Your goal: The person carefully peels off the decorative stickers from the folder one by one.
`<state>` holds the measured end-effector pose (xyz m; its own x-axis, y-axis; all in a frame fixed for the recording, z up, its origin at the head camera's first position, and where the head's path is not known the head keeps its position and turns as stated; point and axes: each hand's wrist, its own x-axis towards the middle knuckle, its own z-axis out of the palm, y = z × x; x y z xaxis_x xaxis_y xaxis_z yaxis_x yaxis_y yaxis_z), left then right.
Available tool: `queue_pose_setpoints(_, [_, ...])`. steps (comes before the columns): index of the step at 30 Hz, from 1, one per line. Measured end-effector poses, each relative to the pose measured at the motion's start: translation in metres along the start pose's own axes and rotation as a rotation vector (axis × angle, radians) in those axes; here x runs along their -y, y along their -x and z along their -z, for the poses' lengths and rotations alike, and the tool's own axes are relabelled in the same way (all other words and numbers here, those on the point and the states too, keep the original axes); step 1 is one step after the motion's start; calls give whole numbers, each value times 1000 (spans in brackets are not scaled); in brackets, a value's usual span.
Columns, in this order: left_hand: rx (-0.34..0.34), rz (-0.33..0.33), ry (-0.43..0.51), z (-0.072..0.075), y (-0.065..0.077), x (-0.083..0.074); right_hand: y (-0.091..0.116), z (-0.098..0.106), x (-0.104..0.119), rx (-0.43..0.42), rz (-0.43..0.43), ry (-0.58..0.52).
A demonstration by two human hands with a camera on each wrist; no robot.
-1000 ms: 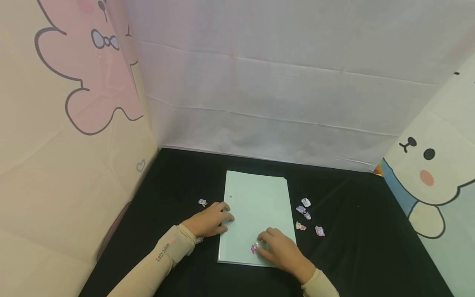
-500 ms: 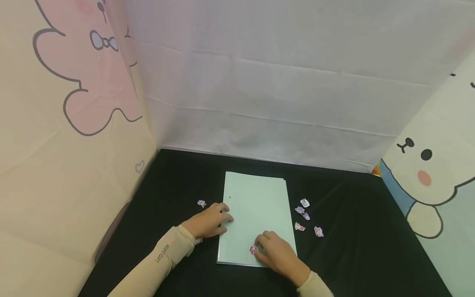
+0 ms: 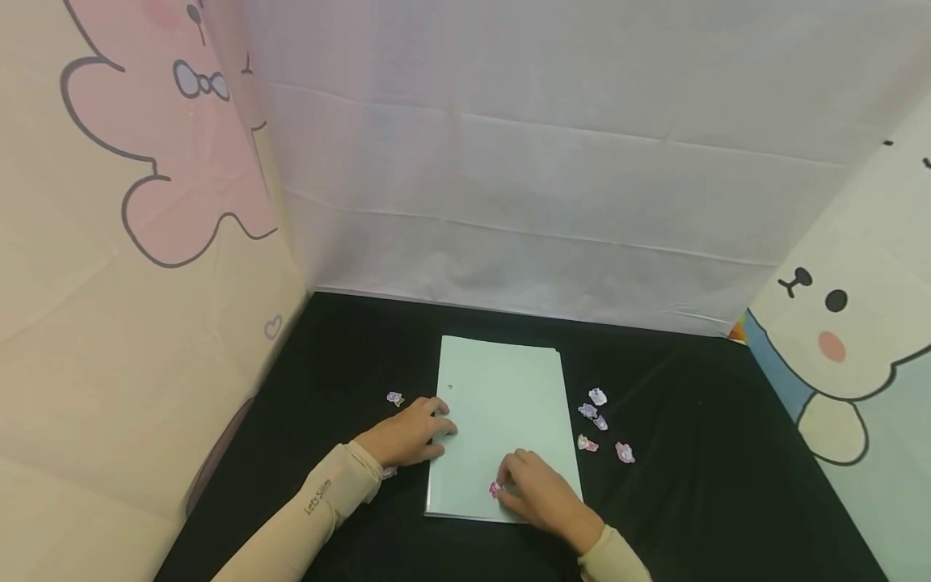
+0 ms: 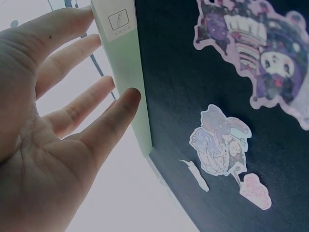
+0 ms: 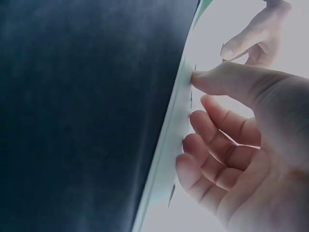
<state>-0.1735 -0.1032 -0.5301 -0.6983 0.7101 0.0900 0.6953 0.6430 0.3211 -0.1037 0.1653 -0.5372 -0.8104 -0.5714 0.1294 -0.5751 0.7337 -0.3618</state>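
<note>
A pale green folder (image 3: pixel 502 404) with a thick spine lies on the black-covered table. My left hand (image 3: pixel 406 432) rests at its left edge, fingers spread and lightly bent over the cover. The left wrist view shows the labelled spine (image 4: pixel 118 29) beside those fingers. Near the folder's lower edge, my right hand (image 3: pixel 541 497) pinches a small pink cartoon sticker (image 3: pixel 494 489) flat against the cover between thumb and index finger. Part of the sticker is hidden by the fingertips. In the right wrist view, the right hand's other fingers (image 5: pixel 203 150) are curled close to the cover.
Right of the folder lie several loose cartoon stickers, among them a white one (image 3: pixel 597 396), a purple one (image 3: pixel 587 411) and a pink one (image 3: pixel 625 453). On the left is another sticker (image 3: pixel 395 398), with one partly under the left wrist (image 3: pixel 389 471). Printed cloth walls surround the table.
My right hand has shifted slightly left, its thumb and index finger closing in on the pink sticker and covering more of it. The left hand has stayed at the folder's edge.
</note>
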Motion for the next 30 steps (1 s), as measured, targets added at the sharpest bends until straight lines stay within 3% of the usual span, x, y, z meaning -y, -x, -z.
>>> queue_pose_setpoints(13, [-15,-18,17,3,1,-3,-1,-2,3,18,-49,-12])
queue_pose_setpoints(30, [-21,-30,17,0,1,0,-6,-1,0,44,-51,-85])
